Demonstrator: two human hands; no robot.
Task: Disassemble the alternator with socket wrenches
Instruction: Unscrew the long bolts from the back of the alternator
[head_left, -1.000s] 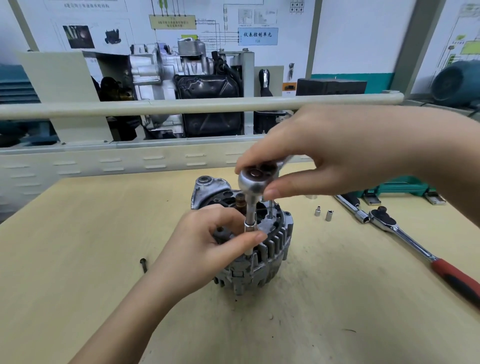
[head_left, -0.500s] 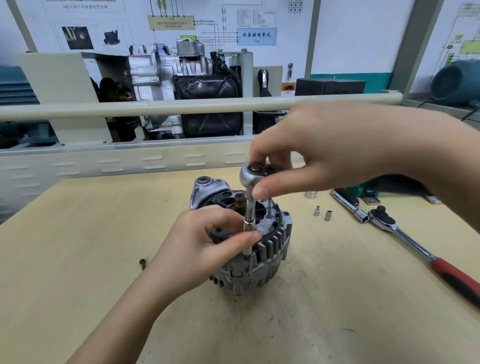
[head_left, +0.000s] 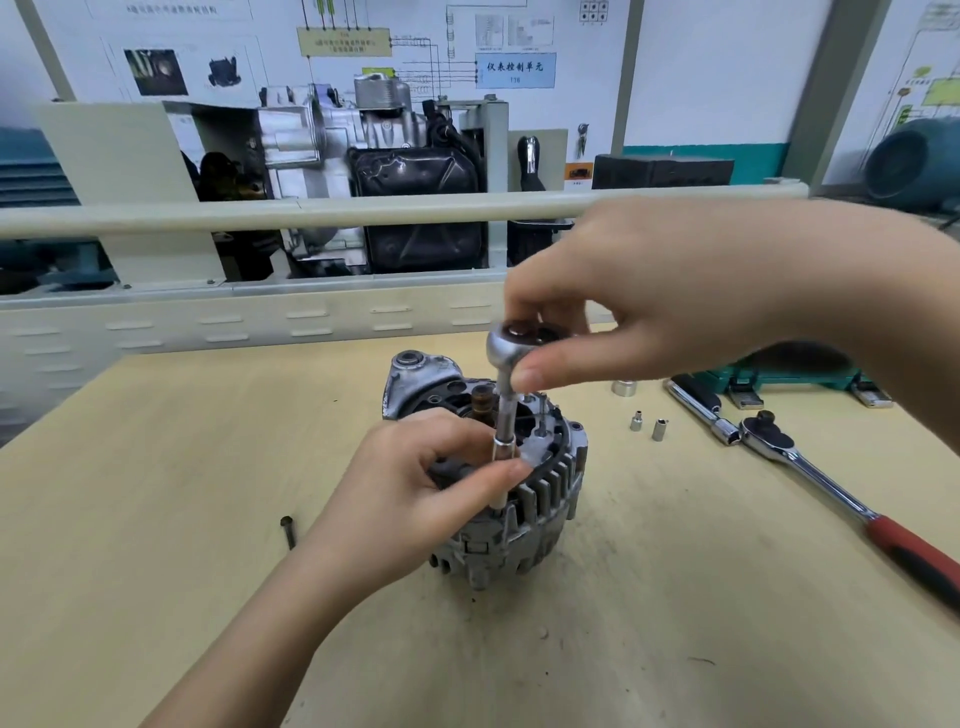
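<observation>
Head view: An alternator (head_left: 524, 499) stands near the middle of a pale wooden worktop (head_left: 156, 467), its finned casing facing the near edge. A person's right hand (head_left: 675, 291) pinches the round head of a socket wrench (head_left: 511, 345) between thumb and fingers, the tool's shaft standing upright over the alternator's top. The left hand (head_left: 415, 493) is curled around the lower part of that shaft, thumb and fingertips closed on the socket (head_left: 503, 457) where it meets the casing. A loose bolt (head_left: 287, 530) lies on the worktop toward the left edge, apart from the alternator. Toward the right edge, two small sockets (head_left: 648, 426) stand upright just beside each other, a larger socket (head_left: 623, 387) sits behind them, and a second ratchet wrench with a red handle (head_left: 831, 488) lies at an angle. A green tool case (head_left: 789, 376) rests near the far right corner, partly hidden by the right forearm.
</observation>
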